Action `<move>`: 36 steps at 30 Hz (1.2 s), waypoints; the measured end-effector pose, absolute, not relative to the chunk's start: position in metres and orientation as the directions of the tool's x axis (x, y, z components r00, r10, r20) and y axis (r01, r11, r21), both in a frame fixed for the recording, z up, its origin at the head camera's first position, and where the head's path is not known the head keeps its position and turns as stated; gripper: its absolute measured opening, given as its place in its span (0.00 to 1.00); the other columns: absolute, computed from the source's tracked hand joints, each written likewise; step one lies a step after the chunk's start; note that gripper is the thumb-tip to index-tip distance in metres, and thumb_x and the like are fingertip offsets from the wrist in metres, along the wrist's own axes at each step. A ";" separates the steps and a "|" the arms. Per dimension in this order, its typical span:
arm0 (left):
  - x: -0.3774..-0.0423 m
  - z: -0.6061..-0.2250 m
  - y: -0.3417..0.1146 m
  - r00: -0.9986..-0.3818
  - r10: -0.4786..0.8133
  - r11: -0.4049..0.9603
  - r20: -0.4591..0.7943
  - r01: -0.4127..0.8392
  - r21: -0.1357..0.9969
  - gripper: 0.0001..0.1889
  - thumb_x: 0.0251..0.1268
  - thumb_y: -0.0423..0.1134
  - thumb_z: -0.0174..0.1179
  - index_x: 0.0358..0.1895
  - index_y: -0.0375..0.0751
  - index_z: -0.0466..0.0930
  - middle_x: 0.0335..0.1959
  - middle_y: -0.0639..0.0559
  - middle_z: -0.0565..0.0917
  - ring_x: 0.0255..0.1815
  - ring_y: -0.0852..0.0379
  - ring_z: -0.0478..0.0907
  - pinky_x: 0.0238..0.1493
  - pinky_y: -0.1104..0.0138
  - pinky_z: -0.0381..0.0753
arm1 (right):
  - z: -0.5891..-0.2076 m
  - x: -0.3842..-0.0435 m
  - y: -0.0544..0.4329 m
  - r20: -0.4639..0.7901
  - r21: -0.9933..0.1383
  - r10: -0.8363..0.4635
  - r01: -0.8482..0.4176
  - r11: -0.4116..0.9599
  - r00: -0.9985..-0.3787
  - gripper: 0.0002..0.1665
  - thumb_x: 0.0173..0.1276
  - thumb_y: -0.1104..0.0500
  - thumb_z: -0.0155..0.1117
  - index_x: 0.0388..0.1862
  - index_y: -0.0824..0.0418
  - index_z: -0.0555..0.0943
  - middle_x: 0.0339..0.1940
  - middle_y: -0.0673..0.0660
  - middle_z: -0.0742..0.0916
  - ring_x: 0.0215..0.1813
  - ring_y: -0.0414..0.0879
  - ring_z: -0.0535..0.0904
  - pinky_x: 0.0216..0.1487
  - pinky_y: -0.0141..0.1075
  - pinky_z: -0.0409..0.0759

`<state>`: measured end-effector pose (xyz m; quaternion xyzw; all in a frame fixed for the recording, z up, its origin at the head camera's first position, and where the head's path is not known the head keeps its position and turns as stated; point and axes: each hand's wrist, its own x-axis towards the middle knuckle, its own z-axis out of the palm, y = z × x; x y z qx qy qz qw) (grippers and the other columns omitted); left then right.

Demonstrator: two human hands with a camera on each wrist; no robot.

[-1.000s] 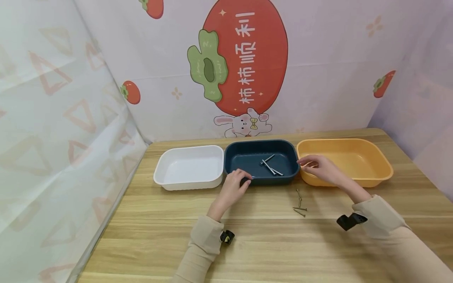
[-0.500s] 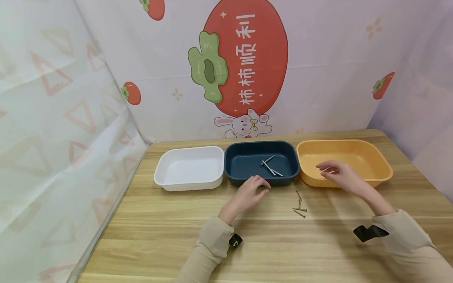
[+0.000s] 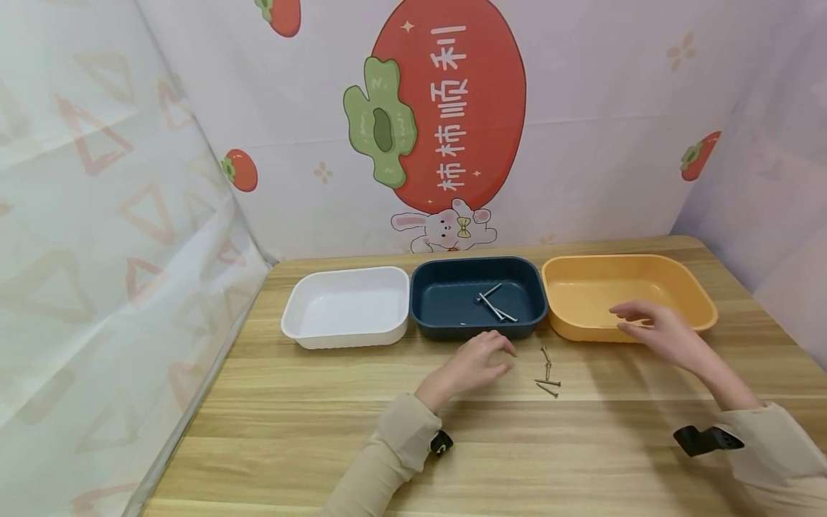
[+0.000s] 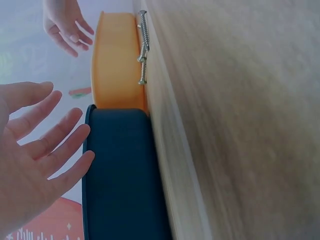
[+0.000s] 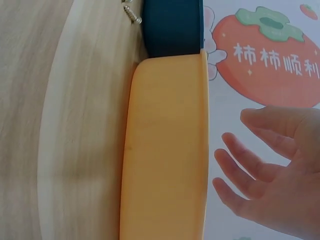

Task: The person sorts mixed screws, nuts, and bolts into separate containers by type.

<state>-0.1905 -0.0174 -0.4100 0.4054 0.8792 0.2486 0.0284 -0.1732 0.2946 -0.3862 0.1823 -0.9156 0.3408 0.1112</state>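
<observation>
My left hand (image 3: 474, 364) is in front of the dark blue tray (image 3: 446, 333), its fingers loosely bent with nothing between them. Over the front edge of the yellow tray (image 3: 581, 332) hovers my right hand (image 3: 665, 332), its fingers apart and holding nothing. Several brass-coloured screws (image 3: 548, 383) lie on the table between the hands, just right of the left one. Inside the blue tray are several silvery nails or screws (image 3: 491, 306); their exact kind is too small to tell. The left wrist view shows threaded shafts on the loose screws (image 4: 144, 30).
A white tray (image 3: 345, 339) stands at the left end of the row, beside the blue one. All three trays sit along the back of the wooden table (image 3: 517, 459). Behind them hangs a printed cloth (image 3: 581, 172), with another cloth (image 3: 129, 237) along the left side.
Both hands have drawn away from the blue tray. The left moved right and toward the table's front; the right moved right, across the yellow tray. The screws and trays stay put.
</observation>
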 end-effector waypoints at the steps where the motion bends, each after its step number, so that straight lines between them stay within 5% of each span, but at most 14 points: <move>1: -0.190 -0.410 -0.016 -0.665 0.733 0.548 0.143 0.702 0.455 0.08 0.61 0.41 0.54 0.42 0.45 0.77 0.41 0.55 0.76 0.45 0.62 0.72 0.48 0.75 0.67 | -0.387 -0.172 0.297 0.331 -0.581 -0.255 -0.409 0.703 -0.909 0.12 0.58 0.69 0.59 0.42 0.72 0.77 0.38 0.69 0.81 0.38 0.21 0.68 0.36 0.17 0.67; 14: -0.194 -0.416 0.003 -0.626 0.779 0.525 0.043 0.687 0.503 0.08 0.60 0.39 0.55 0.41 0.44 0.77 0.39 0.56 0.77 0.43 0.65 0.71 0.45 0.80 0.65 | -0.394 -0.164 0.313 0.405 -0.523 -0.192 -0.399 0.753 -0.894 0.11 0.54 0.69 0.62 0.39 0.70 0.78 0.36 0.65 0.82 0.41 0.13 0.60 0.36 0.17 0.64; 17: -0.193 -0.418 0.007 -0.609 0.793 0.518 0.019 0.690 0.505 0.08 0.59 0.39 0.56 0.41 0.45 0.77 0.39 0.57 0.77 0.43 0.66 0.71 0.45 0.80 0.65 | -0.403 -0.166 0.321 0.414 -0.531 -0.175 -0.394 0.750 -0.893 0.11 0.55 0.68 0.62 0.39 0.65 0.79 0.36 0.46 0.82 0.41 0.13 0.61 0.36 0.16 0.63; 21: -0.192 -0.418 0.011 -0.590 0.808 0.511 -0.009 0.692 0.510 0.08 0.59 0.40 0.57 0.41 0.45 0.77 0.39 0.58 0.77 0.43 0.66 0.70 0.44 0.80 0.65 | -0.407 -0.166 0.326 0.413 -0.555 -0.156 -0.383 0.738 -0.897 0.11 0.56 0.66 0.62 0.40 0.64 0.79 0.38 0.25 0.71 0.42 0.12 0.60 0.36 0.15 0.62; 36: -0.190 -0.424 0.023 -0.536 0.842 0.496 -0.064 0.721 0.485 0.08 0.57 0.37 0.58 0.40 0.44 0.77 0.39 0.57 0.77 0.39 0.67 0.73 0.39 0.84 0.65 | -0.411 -0.160 0.328 0.422 -0.551 -0.110 -0.351 0.757 -0.900 0.08 0.55 0.68 0.63 0.34 0.71 0.79 0.35 0.21 0.68 0.42 0.11 0.56 0.37 0.16 0.57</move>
